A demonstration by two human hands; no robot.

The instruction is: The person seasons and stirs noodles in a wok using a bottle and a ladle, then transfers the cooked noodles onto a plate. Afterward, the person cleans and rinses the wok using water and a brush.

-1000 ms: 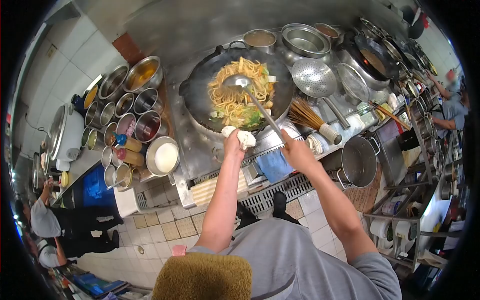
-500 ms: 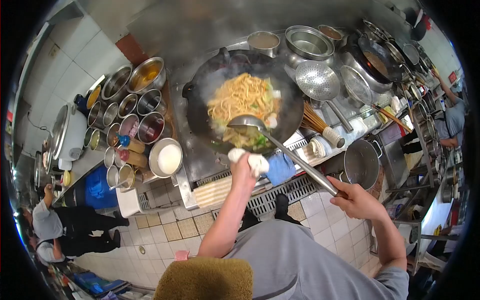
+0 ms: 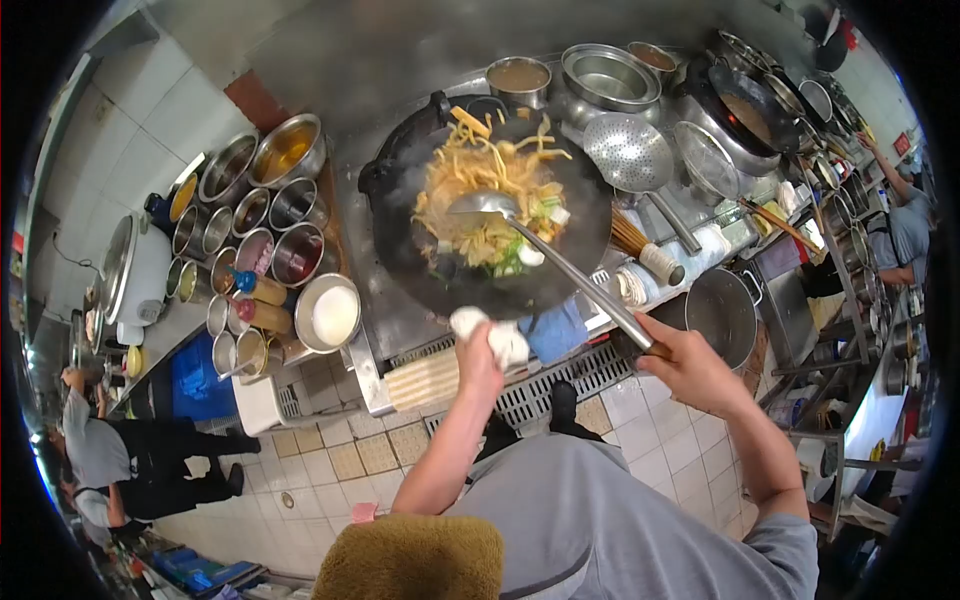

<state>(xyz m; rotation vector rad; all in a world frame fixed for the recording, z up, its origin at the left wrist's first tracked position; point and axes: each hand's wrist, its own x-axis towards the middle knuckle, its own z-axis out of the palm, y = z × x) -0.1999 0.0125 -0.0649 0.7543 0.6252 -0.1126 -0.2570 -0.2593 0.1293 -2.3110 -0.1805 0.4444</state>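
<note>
My left hand [image 3: 480, 365] is closed round a white cloth [image 3: 503, 341] at the near rim of the wok [image 3: 400, 265]; the rim under the cloth is hidden. My right hand [image 3: 690, 365] grips the end of a long metal ladle [image 3: 580, 280], whose bowl lies among the noodles. Noodles [image 3: 475, 165] with green vegetables [image 3: 508, 255] fill the middle of the wok, some strands raised at the far side. A blue cloth [image 3: 553, 331] lies just right of the white one.
Metal bowls and sauce bottles [image 3: 265, 315] stand at the left. A perforated strainer [image 3: 628, 152], a bamboo brush [image 3: 655, 258], a second wok [image 3: 735, 115] and a deep pot [image 3: 720, 318] are at the right. Co-workers [image 3: 95, 445] stand far left, another person [image 3: 905, 235] far right.
Over the last second my right hand has moved right and down with the ladle. The wok has shifted slightly right, and the noodles now spread upward in loose strands.
</note>
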